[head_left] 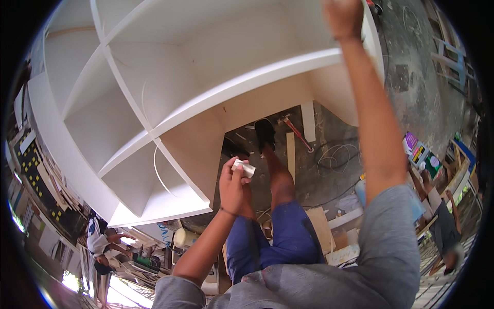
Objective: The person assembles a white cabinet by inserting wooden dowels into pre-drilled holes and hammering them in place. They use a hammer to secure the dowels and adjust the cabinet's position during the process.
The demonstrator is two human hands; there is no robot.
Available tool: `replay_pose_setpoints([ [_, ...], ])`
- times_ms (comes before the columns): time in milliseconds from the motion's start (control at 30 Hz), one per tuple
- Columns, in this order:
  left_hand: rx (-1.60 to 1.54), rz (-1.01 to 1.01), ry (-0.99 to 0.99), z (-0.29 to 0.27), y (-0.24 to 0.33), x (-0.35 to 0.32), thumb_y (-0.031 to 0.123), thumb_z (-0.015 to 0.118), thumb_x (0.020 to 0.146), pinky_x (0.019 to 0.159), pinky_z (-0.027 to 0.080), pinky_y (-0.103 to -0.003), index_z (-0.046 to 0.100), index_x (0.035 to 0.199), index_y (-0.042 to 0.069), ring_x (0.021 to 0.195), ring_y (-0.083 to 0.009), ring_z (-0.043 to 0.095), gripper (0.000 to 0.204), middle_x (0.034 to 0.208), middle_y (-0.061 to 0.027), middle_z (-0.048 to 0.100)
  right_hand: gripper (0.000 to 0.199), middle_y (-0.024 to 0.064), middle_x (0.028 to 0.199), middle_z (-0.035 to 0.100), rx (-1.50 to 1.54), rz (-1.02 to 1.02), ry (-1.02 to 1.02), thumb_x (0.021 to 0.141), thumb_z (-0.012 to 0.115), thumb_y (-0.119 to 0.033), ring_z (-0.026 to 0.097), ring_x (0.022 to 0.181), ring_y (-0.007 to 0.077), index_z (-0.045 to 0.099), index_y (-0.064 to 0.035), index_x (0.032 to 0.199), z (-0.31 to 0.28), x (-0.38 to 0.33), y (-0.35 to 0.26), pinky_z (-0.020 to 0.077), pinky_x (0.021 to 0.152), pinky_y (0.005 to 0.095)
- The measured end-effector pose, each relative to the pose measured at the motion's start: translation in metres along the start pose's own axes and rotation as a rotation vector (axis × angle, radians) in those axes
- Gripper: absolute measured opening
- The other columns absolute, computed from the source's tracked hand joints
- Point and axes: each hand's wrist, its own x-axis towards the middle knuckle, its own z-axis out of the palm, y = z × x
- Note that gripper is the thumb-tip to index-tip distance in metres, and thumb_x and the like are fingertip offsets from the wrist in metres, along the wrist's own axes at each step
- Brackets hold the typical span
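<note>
A large white cabinet point(242, 86) with several open compartments lies before me. My left hand point(232, 191) is closed around a small whitish block-like piece point(245, 168), whose exact kind I cannot make out. That hand is held above my legs, near the cabinet's lower corner. My right arm reaches far forward across the cabinet's right end. At the top edge of the view, my right hand point(346, 19) is blurred and partly cut off. It is nearest to the cabinet's right side panel, and its fingers cannot be read.
Thin edge strips point(163, 172) curl off the cabinet's dividers. On the floor beyond my feet lie a red-handled hammer point(297, 133), wooden strips point(291, 157) and a loose cable point(337, 160). Other people are at the lower left point(103, 242) and right point(446, 226), among stacked boards.
</note>
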Motion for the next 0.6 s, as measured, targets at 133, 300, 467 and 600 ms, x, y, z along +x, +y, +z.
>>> replay_pose_setpoints([
  [133,-0.185,-0.351,0.06,-0.017,-0.082,0.059,0.025,0.053,0.098,0.083,0.051,-0.034,0.043,0.136,0.005,0.103,-0.0213,0.063,0.044,0.124,-0.0116,0.06,0.015,0.013,0.102,0.068,0.237,0.154,-0.19,0.084,0.068,-0.012,0.062,0.105,0.0364,0.068,-0.0054,0.097,-0.036,-0.157,-0.062,0.046,0.097,0.0433],
  [300,0.066,-0.291,0.284,0.005,-0.07,0.067,0.028,0.056,0.097,0.097,0.041,-0.035,0.026,0.153,0.007,0.127,-0.025,0.048,0.067,0.142,-0.015,0.046,0.011,0.0142,0.103,0.067,0.128,0.487,-0.402,0.086,0.064,-0.006,0.062,0.105,0.0337,0.067,-0.003,0.096,-0.081,-0.333,-0.059,0.0489,0.092,0.0406],
  [467,0.889,0.825,-0.052,-0.019,0.044,0.007,0.009,0.057,0.093,0.107,0.036,-0.044,0.038,0.143,0.002,0.135,-0.0304,0.042,0.054,0.142,-0.0203,0.046,0.012,0.0148,0.094,0.068,0.182,1.003,-0.523,0.087,0.063,-0.01,0.067,0.087,0.0324,0.068,-0.0025,0.095,-0.096,-0.437,-0.042,0.0525,0.079,0.0398],
  [600,1.264,1.274,0.418,-0.067,0.155,0.053,0.016,0.062,0.092,0.11,0.031,-0.049,0.037,0.142,0.0,0.133,-0.0351,0.042,0.058,0.144,-0.0219,0.042,0.019,0.0134,0.097,0.07,0.095,1.001,-0.778,0.093,0.058,-0.019,0.068,0.09,0.0301,0.069,-0.0054,0.101,-0.07,-0.518,-0.004,0.0538,0.077,0.0377],
])
